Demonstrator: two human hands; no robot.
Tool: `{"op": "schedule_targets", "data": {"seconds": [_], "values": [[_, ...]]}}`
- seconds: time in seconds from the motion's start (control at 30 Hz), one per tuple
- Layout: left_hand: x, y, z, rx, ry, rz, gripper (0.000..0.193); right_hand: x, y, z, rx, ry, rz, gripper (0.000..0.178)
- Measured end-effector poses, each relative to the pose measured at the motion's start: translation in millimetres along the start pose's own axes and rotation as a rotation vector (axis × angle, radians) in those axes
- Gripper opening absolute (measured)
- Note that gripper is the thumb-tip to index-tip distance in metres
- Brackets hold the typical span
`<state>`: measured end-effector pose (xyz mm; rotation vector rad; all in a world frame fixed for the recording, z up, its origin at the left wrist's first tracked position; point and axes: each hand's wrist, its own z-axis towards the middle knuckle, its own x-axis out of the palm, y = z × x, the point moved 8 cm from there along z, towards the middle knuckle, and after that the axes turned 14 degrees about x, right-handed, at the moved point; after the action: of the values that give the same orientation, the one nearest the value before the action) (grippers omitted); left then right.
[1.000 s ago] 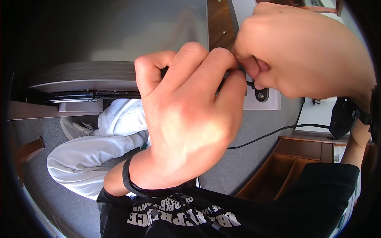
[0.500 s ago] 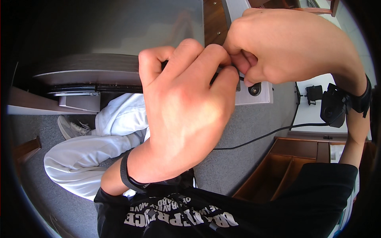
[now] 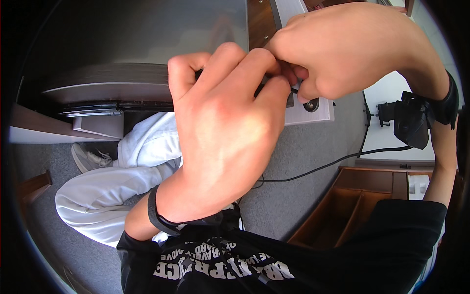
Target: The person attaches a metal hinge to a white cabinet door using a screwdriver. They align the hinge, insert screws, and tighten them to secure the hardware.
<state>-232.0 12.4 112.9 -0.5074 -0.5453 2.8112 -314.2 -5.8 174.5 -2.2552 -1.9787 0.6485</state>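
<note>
My left hand (image 3: pixel 225 122) curls over the end of a dark wood-look board (image 3: pixel 112 90), its fingers bent across the far side and covering that end. A black and silver slide rail (image 3: pixel 93 111) runs along the board's near side and passes behind this hand. Touching the left fingertips, my right hand (image 3: pixel 338 54) is closed in a pinch. A thin black piece shows beside its fingers, but what they hold is mostly hidden. Just below them, a pale panel (image 3: pixel 308 116) carries a round black fitting (image 3: pixel 311 105).
Beyond the board lies a glossy dark surface (image 3: pixel 147 29). Open brown wooden compartments (image 3: pixel 338 210) stand at the lower right. A black cable (image 3: pixel 313 174) crosses above grey carpet (image 3: pixel 274 210) from a device (image 3: pixel 410 120) on my right wrist. My bent legs (image 3: pixel 98 201) are at left.
Both hands have shifted slightly left and up in the picture, staying together at the board's end. The right wrist has tilted a little, and the cable now shows a small loop beside the left hand.
</note>
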Motion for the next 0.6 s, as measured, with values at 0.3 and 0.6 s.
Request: {"op": "schedule_targets", "data": {"seconds": [0.3, 0.6], "values": [[1, 0, -1, 0.007, 0.001, -0.007, 0.014, 15, -23, 24, 0.092, -0.328, 0.191, 0.019], [1, 0, -2, 0.012, 0.011, 0.011, 0.014, 16, -5, -19, 0.121, -0.260, 0.228, 0.017]]}}
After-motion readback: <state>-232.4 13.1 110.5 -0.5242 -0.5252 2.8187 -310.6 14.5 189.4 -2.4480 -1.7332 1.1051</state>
